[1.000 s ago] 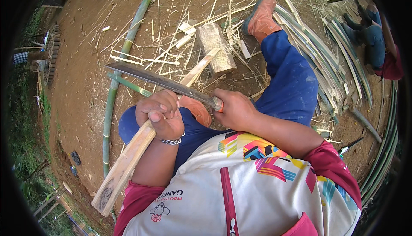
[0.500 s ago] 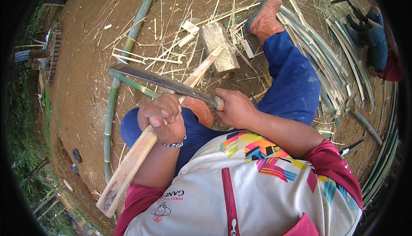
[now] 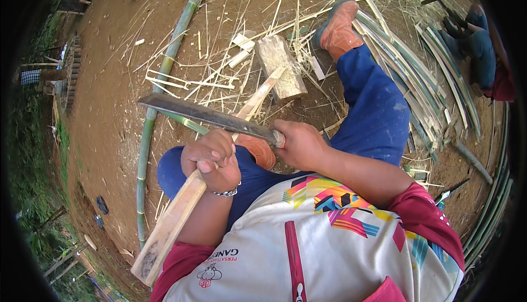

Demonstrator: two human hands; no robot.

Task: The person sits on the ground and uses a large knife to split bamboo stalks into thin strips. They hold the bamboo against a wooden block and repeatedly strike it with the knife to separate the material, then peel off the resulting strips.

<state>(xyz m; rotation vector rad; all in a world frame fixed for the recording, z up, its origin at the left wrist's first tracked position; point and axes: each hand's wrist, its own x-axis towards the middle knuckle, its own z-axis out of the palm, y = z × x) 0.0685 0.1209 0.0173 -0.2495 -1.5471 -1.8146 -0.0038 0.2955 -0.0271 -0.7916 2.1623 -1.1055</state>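
Note:
My left hand (image 3: 211, 158) is wrapped around a pale split bamboo slat (image 3: 175, 222). The slat runs slantwise from beside my left forearm up to a short chopping log (image 3: 281, 69), where its far end rests. In my right hand (image 3: 301, 144) is the handle of a long dark machete (image 3: 211, 113). Its blade points left and lies across the slat, just beyond my left fingers. Whether the edge bites into the wood cannot be made out.
A long green bamboo pole (image 3: 147, 137) lies on the ground at left. Split bamboo strips (image 3: 403, 71) are piled beside my right boot (image 3: 340, 30). Shavings litter the dirt around the log. Another person's boots (image 3: 478, 55) show at far right, near more green poles (image 3: 497, 209).
The slat, both hands and machete sit slightly lower and to the right in the picture, part of it from the view shifting. Both grips are the same.

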